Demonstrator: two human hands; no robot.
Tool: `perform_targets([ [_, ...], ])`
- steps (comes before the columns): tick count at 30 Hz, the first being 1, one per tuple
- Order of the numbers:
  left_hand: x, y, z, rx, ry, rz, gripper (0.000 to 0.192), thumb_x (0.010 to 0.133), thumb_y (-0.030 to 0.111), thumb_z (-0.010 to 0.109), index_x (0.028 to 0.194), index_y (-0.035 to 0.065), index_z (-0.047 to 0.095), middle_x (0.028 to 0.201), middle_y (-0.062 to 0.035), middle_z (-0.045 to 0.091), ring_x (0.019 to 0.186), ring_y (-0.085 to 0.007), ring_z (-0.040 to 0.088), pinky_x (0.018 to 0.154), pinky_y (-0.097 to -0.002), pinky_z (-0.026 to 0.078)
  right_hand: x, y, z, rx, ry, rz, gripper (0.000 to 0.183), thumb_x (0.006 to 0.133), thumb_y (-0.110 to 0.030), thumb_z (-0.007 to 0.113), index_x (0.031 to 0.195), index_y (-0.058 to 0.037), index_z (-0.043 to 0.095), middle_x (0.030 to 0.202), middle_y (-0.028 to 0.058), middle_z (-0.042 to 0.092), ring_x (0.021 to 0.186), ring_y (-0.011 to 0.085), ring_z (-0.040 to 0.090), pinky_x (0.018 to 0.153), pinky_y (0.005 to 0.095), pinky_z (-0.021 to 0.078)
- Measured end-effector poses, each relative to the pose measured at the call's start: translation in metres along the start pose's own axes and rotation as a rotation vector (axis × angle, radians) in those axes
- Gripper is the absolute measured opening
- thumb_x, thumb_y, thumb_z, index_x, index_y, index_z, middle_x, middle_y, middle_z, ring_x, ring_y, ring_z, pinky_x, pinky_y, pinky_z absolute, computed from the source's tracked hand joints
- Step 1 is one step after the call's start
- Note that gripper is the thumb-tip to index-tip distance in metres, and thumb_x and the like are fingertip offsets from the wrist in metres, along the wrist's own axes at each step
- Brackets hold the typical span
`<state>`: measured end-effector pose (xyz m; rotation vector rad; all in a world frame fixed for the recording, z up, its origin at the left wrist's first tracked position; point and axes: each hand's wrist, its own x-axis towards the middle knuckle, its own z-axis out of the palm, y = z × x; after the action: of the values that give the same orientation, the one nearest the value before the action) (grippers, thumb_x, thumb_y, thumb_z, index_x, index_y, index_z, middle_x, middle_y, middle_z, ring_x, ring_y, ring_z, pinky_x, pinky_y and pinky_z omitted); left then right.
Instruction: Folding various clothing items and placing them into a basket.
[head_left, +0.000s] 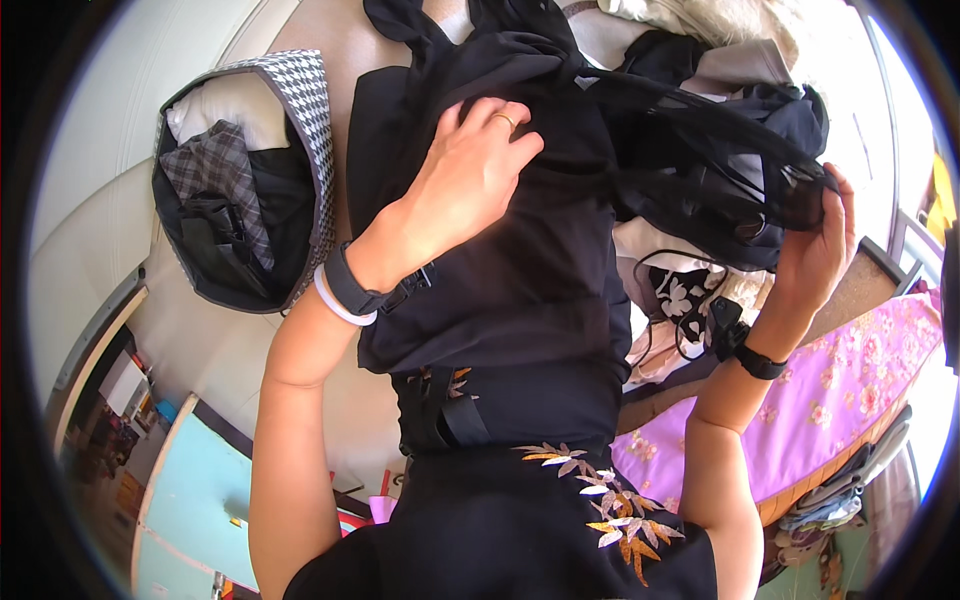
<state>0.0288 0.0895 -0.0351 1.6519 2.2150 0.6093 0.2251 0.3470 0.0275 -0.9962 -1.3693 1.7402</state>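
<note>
A black garment (525, 262) of thin cloth lies spread over my lap and reaches up past both knees. My left hand (484, 161), with a ring on one finger, rests on its upper part with fingers curled into the folds; whether it pinches the cloth is hidden. Out to the right, my right hand (821, 232) holds the end of a sheer black part (697, 112) between thumb and fingers, stretched away from the rest of the garment. Both wrists wear black straps, and the left has a white band too.
A houndstooth fabric basket (326, 150) with folded clothes stands at the left on the tiled floor. Heaped clothes (739, 67) lie at the right, beside a pink floral cloth (832, 382). A light-blue cabinet (195, 487) is at the lower left.
</note>
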Motion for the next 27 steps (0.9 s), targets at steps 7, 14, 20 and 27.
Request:
perform_targets([
  [7,0.032,0.022,0.013,-0.323,0.187,0.159,0.036,0.075,0.005,0.065,0.109,0.0039,0.056,0.113,-0.0113,0.053,0.105,-0.0302,0.051,0.096,-0.0394,0.039,-0.003,0.001,0.005,0.003,-0.089,0.038,0.024,0.092,-0.005,0.045,0.111,0.004,0.056,0.095,0.0083,0.061,0.084,0.0121,0.058,0.077,0.0235,0.0465],
  [14,0.042,0.033,0.011,-0.652,-0.121,-0.087,0.026,0.078,0.01,0.066,0.102,0.0017,0.059,0.09,-0.0106,0.063,0.091,-0.0212,0.06,0.09,-0.0333,0.042,0.008,-0.004,0.016,0.03,-0.024,0.031,0.032,0.091,-0.004,0.042,0.121,0.0065,0.045,0.104,0.0169,0.059,0.091,0.0211,0.058,0.08,0.0311,0.0477],
  [20,0.022,0.041,-0.024,-1.274,-0.186,-0.375,0.022,0.087,0.011,0.063,0.102,-0.003,0.057,0.09,0.0016,0.057,0.083,-0.0054,0.05,0.076,-0.0214,0.043,-0.027,0.011,0.049,-0.285,-0.533,-0.273,0.042,0.085,-0.007,0.047,0.124,0.0085,0.041,0.117,0.0248,0.053,0.111,0.0337,0.053,0.094,0.0441,0.041],
  [27,-0.003,0.064,-0.06,-1.462,-0.178,-0.475,0.021,0.086,0.013,0.065,0.1,-0.002,0.058,0.083,0.0047,0.054,0.075,-0.001,0.047,0.068,-0.0169,0.042,-0.062,0.002,0.074,-0.633,-0.843,-0.101,0.018,0.075,0.003,0.062,0.092,-0.0005,0.06,0.078,0.0116,0.059,0.07,0.0191,0.059,0.064,0.0277,0.0452],
])
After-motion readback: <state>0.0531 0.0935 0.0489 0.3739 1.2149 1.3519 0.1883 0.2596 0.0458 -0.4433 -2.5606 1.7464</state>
